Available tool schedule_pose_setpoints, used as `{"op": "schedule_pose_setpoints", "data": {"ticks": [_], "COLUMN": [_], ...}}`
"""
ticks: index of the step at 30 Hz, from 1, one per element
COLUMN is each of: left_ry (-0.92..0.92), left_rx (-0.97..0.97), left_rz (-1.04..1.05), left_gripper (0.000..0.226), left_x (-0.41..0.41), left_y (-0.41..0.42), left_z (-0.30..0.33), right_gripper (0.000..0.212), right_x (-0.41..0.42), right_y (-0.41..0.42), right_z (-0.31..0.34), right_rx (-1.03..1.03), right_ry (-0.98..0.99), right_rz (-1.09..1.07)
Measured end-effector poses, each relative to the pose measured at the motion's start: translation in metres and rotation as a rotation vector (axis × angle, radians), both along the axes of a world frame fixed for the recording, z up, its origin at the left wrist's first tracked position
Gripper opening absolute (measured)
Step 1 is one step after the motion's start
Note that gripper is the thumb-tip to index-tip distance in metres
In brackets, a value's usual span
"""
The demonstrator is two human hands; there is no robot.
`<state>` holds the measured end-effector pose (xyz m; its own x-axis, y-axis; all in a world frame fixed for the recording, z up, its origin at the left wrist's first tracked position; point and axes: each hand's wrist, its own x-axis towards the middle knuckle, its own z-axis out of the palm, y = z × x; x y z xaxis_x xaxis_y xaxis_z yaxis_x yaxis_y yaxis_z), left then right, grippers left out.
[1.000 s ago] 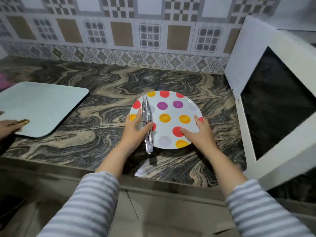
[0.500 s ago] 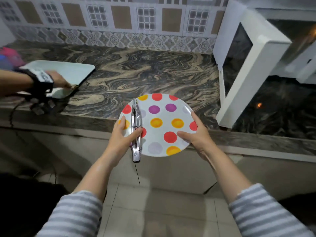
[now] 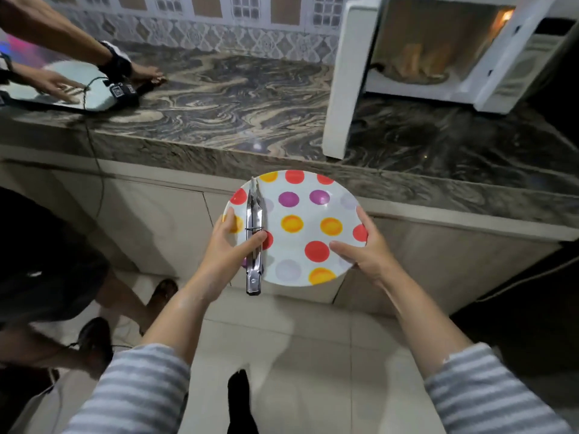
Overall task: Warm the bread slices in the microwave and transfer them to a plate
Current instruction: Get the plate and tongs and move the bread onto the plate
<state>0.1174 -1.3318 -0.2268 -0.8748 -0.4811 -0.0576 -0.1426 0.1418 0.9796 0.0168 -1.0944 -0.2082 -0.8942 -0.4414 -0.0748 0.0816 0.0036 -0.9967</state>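
I hold a white plate (image 3: 316, 236) with coloured dots in the air, in front of the counter edge. My left hand (image 3: 228, 245) grips its left rim, the thumb pressing metal tongs (image 3: 254, 233) that lie shut on the plate. My right hand (image 3: 363, 252) grips the right rim. The white microwave (image 3: 488, 67) stands at the back right with its door (image 3: 344, 83) swung open. Inside, under the lamp, blurred golden bread slices (image 3: 419, 62) lie on the turntable.
The marbled counter (image 3: 219, 104) runs across the view, its front edge just beyond the plate. At the far left another person's hands (image 3: 59, 84) rest on a pale tray (image 3: 94, 92), with a black wrist device and cable. Their legs stand at my lower left.
The plate with tongs was lifted off the counter and drawn back toward me past its edge. My view swung so the lit microwave interior shows. The other person's hands moved onto the tray.
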Motion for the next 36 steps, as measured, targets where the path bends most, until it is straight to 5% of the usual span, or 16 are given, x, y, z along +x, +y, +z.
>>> {"op": "schedule_pose_setpoints", "data": {"ticks": [12,23,29,36], "left_ry": [0.028,0.132,0.205,0.071], "left_rx": [0.123,0.181,0.003,-0.352], "left_rz": [-0.205,-0.308,-0.247,-0.226], "left_gripper": [0.095,0.087,0.067,0.093], "left_x": [-0.055,-0.178,-0.284,-0.396], "left_y": [0.152,0.213,0.219,0.201], "left_z": [0.009,0.029,0.044,0.041], "right_gripper": [0.076,0.09,0.086,0.09], "right_x": [0.011,-0.097,-0.202,-0.324], "right_y": [0.162,0.22,0.222,0.21], "right_z": [0.018,0.032,0.045,0.036], "right_rx": [0.034,0.128,0.413,0.762], "right_ry": [0.004,-0.028,0.12,0.118], "right_rz": [-0.32,-0.434,-0.399,-0.409]}}
